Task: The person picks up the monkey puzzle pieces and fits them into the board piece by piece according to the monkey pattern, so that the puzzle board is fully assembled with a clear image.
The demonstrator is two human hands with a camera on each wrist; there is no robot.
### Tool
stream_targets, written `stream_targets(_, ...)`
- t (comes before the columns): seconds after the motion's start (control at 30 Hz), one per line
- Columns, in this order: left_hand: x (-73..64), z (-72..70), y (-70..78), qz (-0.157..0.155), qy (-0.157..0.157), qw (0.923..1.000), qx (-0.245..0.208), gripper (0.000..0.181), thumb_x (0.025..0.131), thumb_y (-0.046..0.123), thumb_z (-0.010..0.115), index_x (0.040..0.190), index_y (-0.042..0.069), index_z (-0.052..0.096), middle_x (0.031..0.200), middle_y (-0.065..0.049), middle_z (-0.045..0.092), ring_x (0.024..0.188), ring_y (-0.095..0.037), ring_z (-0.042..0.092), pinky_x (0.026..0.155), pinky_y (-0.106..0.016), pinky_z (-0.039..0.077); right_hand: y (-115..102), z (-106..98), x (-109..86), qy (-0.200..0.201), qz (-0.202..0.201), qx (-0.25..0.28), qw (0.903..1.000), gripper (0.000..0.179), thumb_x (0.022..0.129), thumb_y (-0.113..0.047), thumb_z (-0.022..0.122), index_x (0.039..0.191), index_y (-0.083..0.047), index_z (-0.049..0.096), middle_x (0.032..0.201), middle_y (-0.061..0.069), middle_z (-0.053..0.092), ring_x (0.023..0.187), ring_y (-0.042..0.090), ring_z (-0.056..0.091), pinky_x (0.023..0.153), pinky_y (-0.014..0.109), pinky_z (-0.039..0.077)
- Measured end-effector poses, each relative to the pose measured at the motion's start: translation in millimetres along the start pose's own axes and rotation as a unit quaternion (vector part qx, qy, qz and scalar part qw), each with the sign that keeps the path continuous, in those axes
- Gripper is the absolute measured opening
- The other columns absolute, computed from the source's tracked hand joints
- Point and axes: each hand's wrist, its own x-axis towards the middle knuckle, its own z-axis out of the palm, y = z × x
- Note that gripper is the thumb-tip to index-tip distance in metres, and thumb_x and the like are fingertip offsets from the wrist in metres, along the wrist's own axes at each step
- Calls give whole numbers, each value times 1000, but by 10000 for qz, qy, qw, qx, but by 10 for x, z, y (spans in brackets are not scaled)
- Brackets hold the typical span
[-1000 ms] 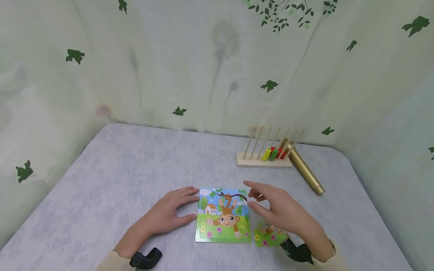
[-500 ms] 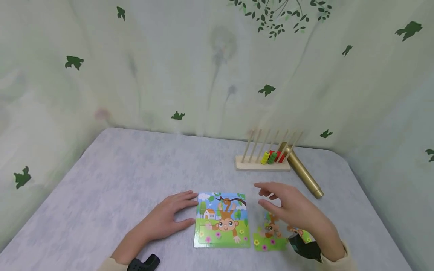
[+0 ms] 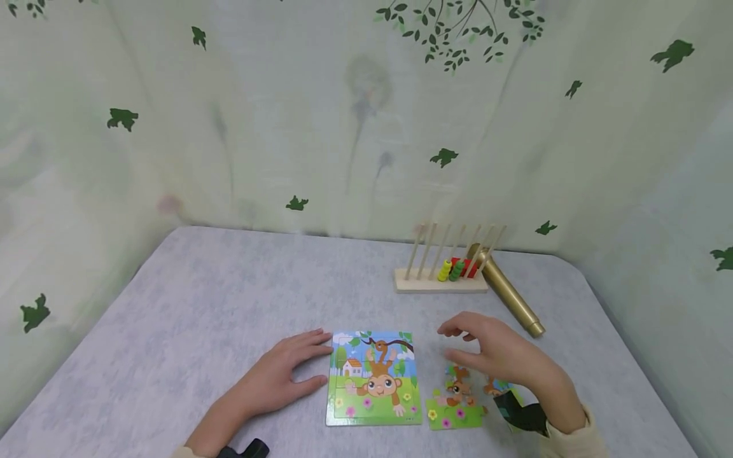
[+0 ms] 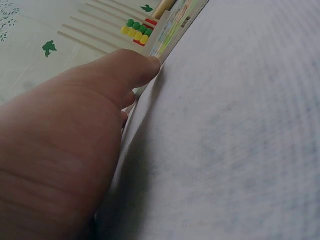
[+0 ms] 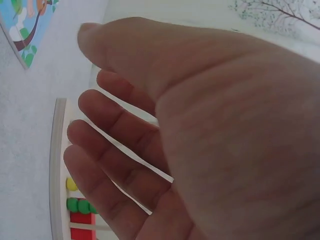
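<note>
A square monkey picture puzzle [image 3: 373,381] lies flat on the table, showing a monkey hanging from a branch. My left hand [image 3: 280,372] rests on the table at the puzzle's left edge, fingers spread, with fingertips and thumb right at the border. In the left wrist view the thumb [image 4: 135,70] points at the puzzle's edge. To the right, loose puzzle pieces [image 3: 456,416] with flowers and brown animal parts lie on the table. My right hand [image 3: 498,350] hovers over them with nothing in its loosely bent fingers, as the right wrist view also shows. Its wrist partly hides some pieces.
Behind the puzzle stands a wooden peg rack [image 3: 441,282] with yellow, green and red beads. A gold cylinder [image 3: 509,289] lies beside it at the right. A printed curtain [image 3: 258,127] hangs behind the grey table [image 3: 229,286].
My right hand has moved right, away from the puzzle's right edge, uncovering more of the loose pieces. The left hand stays at the left edge. The head view has tilted slightly up.
</note>
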Motion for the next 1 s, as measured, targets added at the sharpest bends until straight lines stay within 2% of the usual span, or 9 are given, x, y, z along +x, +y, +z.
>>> stream_targets(0.17, 4, 22, -7, 50, 62, 9999, 74, 48, 94, 42, 76, 137, 23, 68, 153, 5, 54, 146, -23, 47, 114, -54, 43, 82, -11, -11, -145, -69, 200, 9997, 35, 96, -35, 75, 123, -13, 67, 119, 2, 70, 107, 23, 67, 90, 37, 60)
stream_targets(0.43, 2, 46, 3, 158, 195, 9996, 98, 46, 94, 40, 76, 136, 22, 69, 152, 4, 56, 145, -24, 48, 113, -55, 44, 342, 78, -5, -489, -171, 1117, 9924, 42, 95, -37, 76, 126, -11, 65, 124, 7, 68, 111, 26, 67, 94, 34, 59)
stream_targets(0.6, 5, 36, -1, 183, 181, 9996, 102, 45, 96, 43, 72, 136, 22, 68, 152, 4, 56, 144, -25, 49, 112, -56, 45, 462, 132, -5, -620, 15, 1521, 9864, 43, 93, -33, 79, 127, -11, 64, 124, 8, 67, 112, 27, 65, 93, 37, 59)
stream_targets(0.73, 0, 32, -9, 141, 137, 9998, 106, 45, 96, 44, 73, 136, 23, 68, 152, 5, 55, 145, -23, 48, 112, -55, 44, 466, 136, -16, -778, 201, 1616, 9836, 40, 93, -27, 79, 126, -11, 64, 123, 8, 66, 111, 28, 64, 94, 36, 59)
stream_targets(1.0, -9, 40, -18, 175, 200, 9995, 143, 44, 96, 42, 74, 136, 23, 68, 152, 6, 55, 145, -23, 48, 112, -55, 44, 484, 129, -14, -938, 424, 1402, 9848, 38, 91, -27, 81, 123, -14, 66, 118, 3, 67, 108, 23, 65, 92, 36, 58)
